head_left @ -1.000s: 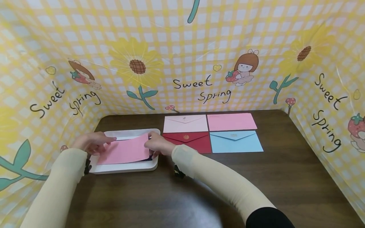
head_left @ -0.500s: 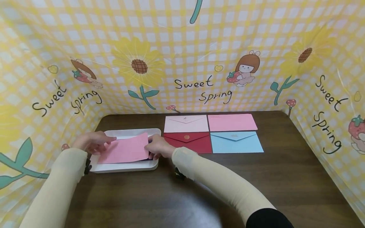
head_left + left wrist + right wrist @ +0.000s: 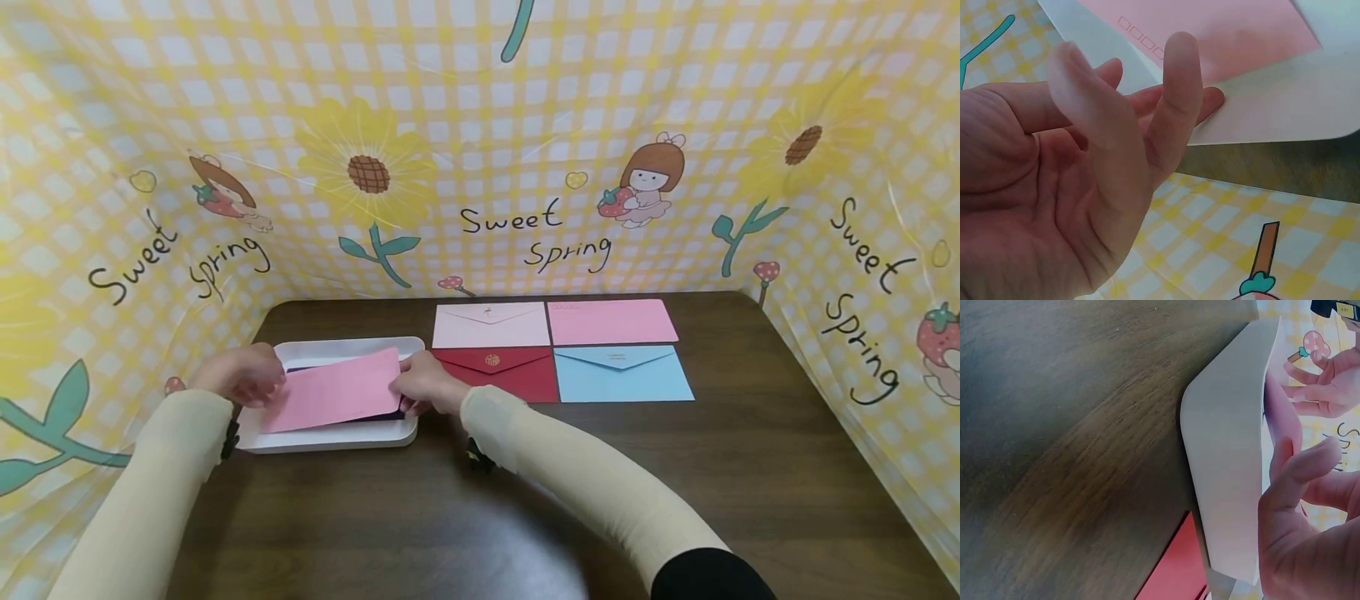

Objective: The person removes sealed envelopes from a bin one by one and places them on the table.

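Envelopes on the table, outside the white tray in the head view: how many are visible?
4: pale envelope back left, pink envelope back right, red envelope front left, light-blue envelope front right. Others could be hidden underneath.

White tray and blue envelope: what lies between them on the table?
In the head view, the red envelope lies between the white tray and the blue envelope, partly hidden by the right hand.

the held envelope [image 3: 333,392] in the white tray [image 3: 330,445] is pink, with small red squares [image 3: 1147,44]. there are also a pale pink envelope [image 3: 487,333], a light blue envelope [image 3: 626,383], and a red envelope [image 3: 517,383] with a golden emblem [image 3: 492,360]. the table [image 3: 450,525] is wood-grained brown; the cloth [image 3: 502,142] is checked yellow and white.
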A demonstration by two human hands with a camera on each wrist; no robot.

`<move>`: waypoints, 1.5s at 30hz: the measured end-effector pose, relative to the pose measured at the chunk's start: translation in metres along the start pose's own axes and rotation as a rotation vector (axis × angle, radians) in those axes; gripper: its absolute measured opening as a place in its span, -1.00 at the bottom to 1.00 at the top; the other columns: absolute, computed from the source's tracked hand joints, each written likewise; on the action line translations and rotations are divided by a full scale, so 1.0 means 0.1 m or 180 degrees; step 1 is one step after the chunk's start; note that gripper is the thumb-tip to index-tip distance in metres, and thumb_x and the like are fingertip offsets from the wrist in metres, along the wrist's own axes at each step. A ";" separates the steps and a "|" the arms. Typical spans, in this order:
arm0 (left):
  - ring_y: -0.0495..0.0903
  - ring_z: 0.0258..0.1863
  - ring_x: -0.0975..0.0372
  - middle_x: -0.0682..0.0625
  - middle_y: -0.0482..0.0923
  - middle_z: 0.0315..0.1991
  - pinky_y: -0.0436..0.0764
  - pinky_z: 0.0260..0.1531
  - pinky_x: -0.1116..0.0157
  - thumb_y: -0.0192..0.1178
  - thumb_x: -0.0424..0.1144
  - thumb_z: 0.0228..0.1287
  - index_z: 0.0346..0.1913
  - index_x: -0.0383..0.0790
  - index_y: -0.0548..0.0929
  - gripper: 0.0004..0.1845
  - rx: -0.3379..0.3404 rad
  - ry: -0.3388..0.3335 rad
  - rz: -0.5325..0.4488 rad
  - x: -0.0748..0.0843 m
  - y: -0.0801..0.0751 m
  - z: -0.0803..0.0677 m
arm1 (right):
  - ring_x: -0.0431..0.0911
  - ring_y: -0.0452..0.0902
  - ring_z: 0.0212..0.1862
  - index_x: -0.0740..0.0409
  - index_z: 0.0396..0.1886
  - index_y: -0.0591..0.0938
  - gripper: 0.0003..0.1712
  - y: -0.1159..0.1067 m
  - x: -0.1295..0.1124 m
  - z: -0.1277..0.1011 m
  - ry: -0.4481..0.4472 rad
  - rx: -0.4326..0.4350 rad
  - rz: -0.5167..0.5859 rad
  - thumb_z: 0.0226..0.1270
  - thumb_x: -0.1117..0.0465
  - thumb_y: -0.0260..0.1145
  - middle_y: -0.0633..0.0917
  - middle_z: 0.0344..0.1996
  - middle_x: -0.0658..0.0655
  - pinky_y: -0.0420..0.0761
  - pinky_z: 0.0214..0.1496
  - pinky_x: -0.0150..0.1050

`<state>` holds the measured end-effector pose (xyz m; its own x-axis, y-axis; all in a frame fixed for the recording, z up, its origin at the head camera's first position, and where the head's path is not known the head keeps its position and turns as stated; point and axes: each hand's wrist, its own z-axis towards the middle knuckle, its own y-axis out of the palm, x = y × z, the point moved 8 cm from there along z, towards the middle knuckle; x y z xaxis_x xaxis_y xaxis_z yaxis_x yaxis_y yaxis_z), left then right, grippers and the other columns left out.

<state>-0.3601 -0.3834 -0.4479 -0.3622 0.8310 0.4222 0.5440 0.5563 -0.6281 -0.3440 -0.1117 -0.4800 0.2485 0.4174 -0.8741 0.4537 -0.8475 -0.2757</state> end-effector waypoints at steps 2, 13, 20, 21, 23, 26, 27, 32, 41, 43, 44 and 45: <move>0.60 -0.42 0.11 -0.26 0.54 -0.25 0.68 -0.36 0.29 0.04 -0.36 0.51 0.03 -0.57 0.49 -0.74 0.0011 0.0016 -0.0007 0.00 -0.01 0.00 | -0.06 0.49 -0.59 0.23 -0.23 0.74 -0.95 -0.03 0.01 0.01 0.0008 0.0028 0.0028 0.44 0.33 0.37 0.60 -0.59 0.16 0.57 -0.56 -0.33; 0.64 -0.34 0.02 -0.42 0.51 -0.11 0.72 -0.29 0.23 0.06 -0.36 0.50 0.10 -0.62 0.38 -0.67 0.0071 -0.0037 -0.0057 0.00 -0.05 -0.01 | -0.09 0.44 -0.62 0.23 -0.28 0.64 -0.90 -0.11 0.06 0.04 0.0075 0.0073 0.0254 0.44 0.31 0.40 0.54 -0.60 0.14 0.52 -0.57 -0.36; 0.61 -0.32 0.00 -0.32 0.59 -0.22 0.72 -0.27 0.18 0.09 -0.27 0.56 0.12 -0.65 0.42 -0.60 0.0154 -0.0028 0.0082 0.05 -0.08 -0.05 | -0.10 0.44 -0.60 0.23 -0.21 0.63 -0.90 -0.18 0.08 0.08 0.0100 0.0085 0.0269 0.48 0.28 0.37 0.55 -0.57 0.13 0.51 -0.55 -0.38; 0.61 -0.34 0.01 -0.30 0.60 -0.25 0.72 -0.28 0.19 0.08 -0.25 0.58 0.13 -0.65 0.43 -0.59 0.0167 -0.0019 0.0126 0.06 -0.08 -0.06 | -0.10 0.44 -0.59 0.23 -0.17 0.63 -0.89 -0.19 0.09 0.08 0.0112 0.0094 0.0261 0.48 0.27 0.38 0.55 -0.57 0.12 0.51 -0.54 -0.37; 0.60 -0.37 0.03 -0.27 0.60 -0.30 0.71 -0.30 0.20 0.07 -0.21 0.60 0.13 -0.67 0.45 -0.55 0.0202 0.0008 0.0218 0.07 -0.08 -0.07 | -0.10 0.45 -0.58 0.23 -0.10 0.64 -0.86 -0.21 0.09 0.09 0.0123 0.0115 0.0235 0.48 0.25 0.38 0.56 -0.55 0.13 0.52 -0.52 -0.36; 0.60 -0.40 0.05 -0.23 0.59 -0.34 0.72 -0.31 0.20 0.06 -0.17 0.62 0.11 -0.67 0.48 -0.53 0.0263 0.0031 0.0276 0.08 -0.09 -0.08 | -0.10 0.45 -0.59 0.23 -0.01 0.63 -0.79 -0.24 0.10 0.09 0.0131 0.0142 0.0194 0.48 0.24 0.39 0.57 -0.55 0.13 0.53 -0.51 -0.35; 0.61 -0.41 0.06 -0.23 0.59 -0.35 0.72 -0.32 0.21 0.05 -0.17 0.62 0.10 -0.66 0.49 -0.53 0.0289 0.0047 0.0289 0.08 -0.09 -0.08 | -0.10 0.45 -0.59 0.22 0.00 0.63 -0.79 -0.25 0.10 0.10 0.0125 0.0147 0.0180 0.48 0.24 0.39 0.57 -0.55 0.13 0.53 -0.52 -0.35; 0.63 -0.48 0.08 -0.24 0.58 -0.39 0.74 -0.37 0.20 0.03 -0.19 0.63 0.03 -0.67 0.50 -0.56 0.0466 0.0114 0.0262 0.08 -0.14 -0.09 | -0.10 0.43 -0.61 0.23 -0.14 0.66 -0.89 -0.27 0.10 0.10 0.0048 0.0160 0.0064 0.49 0.26 0.36 0.55 -0.60 0.12 0.52 -0.54 -0.35; 0.52 -0.53 0.12 -0.16 0.45 -0.46 0.67 -0.44 0.24 0.06 -0.26 0.59 -0.04 -0.63 0.46 -0.65 0.0568 0.0168 0.0308 -0.01 -0.16 -0.14 | -0.10 0.44 -0.61 0.21 -0.13 0.68 -0.89 -0.36 0.13 0.06 0.0028 0.0209 0.0046 0.48 0.25 0.37 0.54 -0.60 0.12 0.53 -0.51 -0.35; 0.50 -0.53 0.12 -0.15 0.44 -0.47 0.65 -0.45 0.24 0.07 -0.26 0.57 -0.07 -0.62 0.48 -0.66 0.0582 0.0207 0.0371 -0.01 -0.15 -0.18 | -0.10 0.43 -0.61 0.22 -0.16 0.69 -0.90 -0.38 0.14 0.06 0.0012 0.0206 0.0070 0.48 0.26 0.37 0.54 -0.61 0.11 0.52 -0.52 -0.35; 0.50 -0.54 0.11 -0.15 0.45 -0.48 0.64 -0.46 0.23 0.08 -0.26 0.57 -0.09 -0.61 0.50 -0.67 0.0590 0.0221 0.0416 -0.01 -0.15 -0.19 | -0.11 0.42 -0.61 0.22 -0.18 0.69 -0.91 -0.39 0.15 0.06 0.0009 0.0206 0.0069 0.48 0.26 0.37 0.53 -0.61 0.11 0.52 -0.52 -0.35; 0.50 -0.54 0.11 -0.15 0.45 -0.49 0.63 -0.45 0.22 0.08 -0.26 0.56 -0.11 -0.60 0.52 -0.67 0.0602 0.0226 0.0464 -0.01 -0.15 -0.21 | -0.11 0.42 -0.61 0.21 -0.20 0.69 -0.91 -0.40 0.16 0.06 0.0008 0.0206 0.0073 0.48 0.26 0.37 0.53 -0.61 0.10 0.52 -0.53 -0.35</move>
<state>-0.3523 -0.3923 -0.4255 -0.2327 0.9039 0.3589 0.4329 0.4267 -0.7941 -0.3637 -0.0737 -0.4853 0.2603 0.3984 -0.8795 0.3916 -0.8762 -0.2810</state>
